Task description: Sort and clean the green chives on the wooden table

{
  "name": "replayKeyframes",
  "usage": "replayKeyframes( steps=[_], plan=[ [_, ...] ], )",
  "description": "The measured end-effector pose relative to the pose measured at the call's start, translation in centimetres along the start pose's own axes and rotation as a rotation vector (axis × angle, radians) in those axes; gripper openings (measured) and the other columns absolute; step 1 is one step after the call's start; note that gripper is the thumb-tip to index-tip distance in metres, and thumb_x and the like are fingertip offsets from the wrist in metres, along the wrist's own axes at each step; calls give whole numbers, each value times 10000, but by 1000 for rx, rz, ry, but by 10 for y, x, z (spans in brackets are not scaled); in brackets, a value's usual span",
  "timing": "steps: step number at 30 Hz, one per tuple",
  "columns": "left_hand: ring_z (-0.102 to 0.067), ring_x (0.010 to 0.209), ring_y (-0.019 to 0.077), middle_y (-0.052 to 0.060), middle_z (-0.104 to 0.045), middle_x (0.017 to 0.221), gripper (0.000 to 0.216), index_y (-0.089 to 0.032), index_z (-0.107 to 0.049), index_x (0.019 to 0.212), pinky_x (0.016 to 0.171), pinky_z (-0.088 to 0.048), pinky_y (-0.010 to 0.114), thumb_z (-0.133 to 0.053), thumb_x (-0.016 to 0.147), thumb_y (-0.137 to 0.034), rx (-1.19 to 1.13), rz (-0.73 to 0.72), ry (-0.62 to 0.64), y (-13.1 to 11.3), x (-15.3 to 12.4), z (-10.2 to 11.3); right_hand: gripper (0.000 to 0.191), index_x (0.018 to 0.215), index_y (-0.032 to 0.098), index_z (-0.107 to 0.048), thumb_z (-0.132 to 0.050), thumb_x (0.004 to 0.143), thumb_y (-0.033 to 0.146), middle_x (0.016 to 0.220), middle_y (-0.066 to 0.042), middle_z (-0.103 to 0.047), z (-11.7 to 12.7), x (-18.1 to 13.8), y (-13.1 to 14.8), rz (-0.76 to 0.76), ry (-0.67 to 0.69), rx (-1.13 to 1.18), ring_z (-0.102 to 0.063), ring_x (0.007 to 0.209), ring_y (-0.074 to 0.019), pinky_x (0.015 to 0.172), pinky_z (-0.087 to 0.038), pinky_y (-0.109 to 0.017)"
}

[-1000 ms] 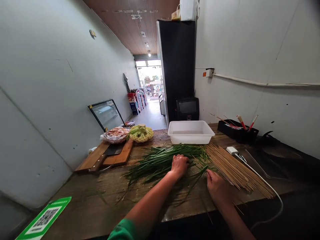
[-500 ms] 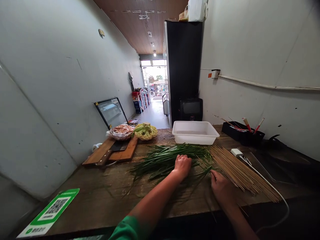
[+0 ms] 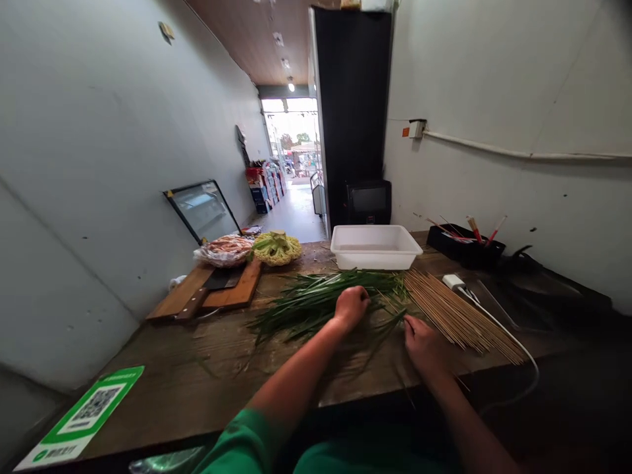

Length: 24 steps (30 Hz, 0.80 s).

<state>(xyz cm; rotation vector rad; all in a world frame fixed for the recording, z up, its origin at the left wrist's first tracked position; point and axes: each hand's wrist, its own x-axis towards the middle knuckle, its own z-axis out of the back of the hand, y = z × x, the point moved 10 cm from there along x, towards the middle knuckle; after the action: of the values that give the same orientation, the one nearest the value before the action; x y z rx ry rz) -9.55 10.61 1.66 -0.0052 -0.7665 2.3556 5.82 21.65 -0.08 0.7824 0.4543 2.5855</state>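
Note:
A loose pile of long green garlic chives (image 3: 306,303) lies across the middle of the wooden table. At the pile's right part is my left hand (image 3: 351,307), its fingers curled in; whatever they grip is hidden. Lower and to the right, my right hand (image 3: 423,342) pinches a small bunch of chives (image 3: 395,321) by its end, the leaves trailing left over the table. Beside it, many thin bamboo skewers (image 3: 459,316) lie in a fanned row.
Behind the chives stands a white plastic tub (image 3: 376,260). A cauliflower (image 3: 276,249), a bagged food bundle (image 3: 224,251) and a cleaver (image 3: 197,299) on a cutting board (image 3: 172,296) sit at left. At right are a charger (image 3: 453,282) with its cable and a black box (image 3: 457,245).
The view has shifted, so the scene sits higher and a little further left. My left hand's fingers are more tightly curled over the pile. My right hand keeps its pinch on the bunch.

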Motion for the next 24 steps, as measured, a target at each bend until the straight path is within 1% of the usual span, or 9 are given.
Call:
replayKeyframes(
  steps=[2,5,11,15,20,24],
  plan=[
    [-605,766,147,34,-690,829,114,-168,-682,820,705,-444,241,-618,735,-209,-99,0,-12,4,3,0,325,1051,163,-633,-351,912,246,1028,-80,-678,2,0,4,-2,22,5,-629,910,-176,795,-448,-272],
    [-598,704,132,26,-687,774,173,-153,-695,864,663,-445,230,-654,701,-194,-223,20,-13,10,6,-2,304,1042,185,-636,-368,917,256,1020,-67,-680,4,0,6,-22,29,4,-627,916,-167,800,-441,-254],
    [-619,694,133,27,-709,772,158,-158,-725,832,664,-459,232,-655,699,-209,-363,70,-41,18,7,-1,303,1038,180,-637,-368,923,259,1008,-64,-683,5,-1,8,-23,23,-9,-633,901,-160,778,-438,-238],
    [-631,716,143,41,-714,783,168,-143,-727,833,674,-465,236,-637,714,-220,-420,74,-43,20,8,-1,299,1036,186,-639,-373,922,259,1010,-59,-684,6,-2,9,-28,30,-10,-636,877,-159,750,-437,-237],
    [-633,734,146,52,-717,805,192,-132,-723,862,686,-472,237,-610,714,-179,-435,78,-47,20,9,-1,289,1033,194,-638,-379,921,254,993,-53,-687,4,-2,9,-37,45,-28,-637,867,-156,725,-430,-232],
    [-630,726,141,40,-717,797,182,-145,-727,833,694,-469,237,-629,707,-235,-471,53,-32,17,8,-1,288,1032,196,-640,-381,920,256,975,-50,-688,4,-2,8,-55,53,-44,-639,846,-157,709,-423,-234]
  ],
)
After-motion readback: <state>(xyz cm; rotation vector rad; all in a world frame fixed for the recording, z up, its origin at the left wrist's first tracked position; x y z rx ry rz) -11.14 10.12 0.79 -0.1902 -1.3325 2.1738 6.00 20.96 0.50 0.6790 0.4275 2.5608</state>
